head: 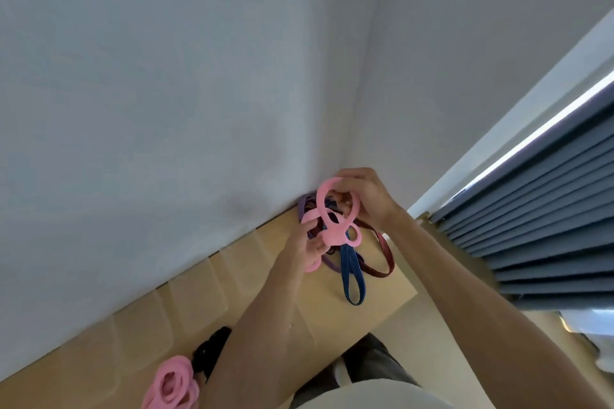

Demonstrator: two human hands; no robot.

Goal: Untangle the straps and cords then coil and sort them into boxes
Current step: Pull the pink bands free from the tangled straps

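Note:
A pink strap [327, 209] loops up out of a tangle at the far corner of the wooden table [252, 279]. My right hand [363, 196] grips its upper loop from the right. My left hand [304, 244] pinches a lower pink loop from the left. Under them lie a blue strap [353, 279], a dark red strap [382, 262] and a purple strap [329, 264], all crossing one another. A coiled pink strap [174, 383] and a black cord [209, 349] rest on the table at the lower left.
White walls meet in a corner just behind the tangle. A grey pleated blind [538, 226] covers the window on the right. The table's right edge [403, 279] runs close to the straps. My lap [365, 372] shows below.

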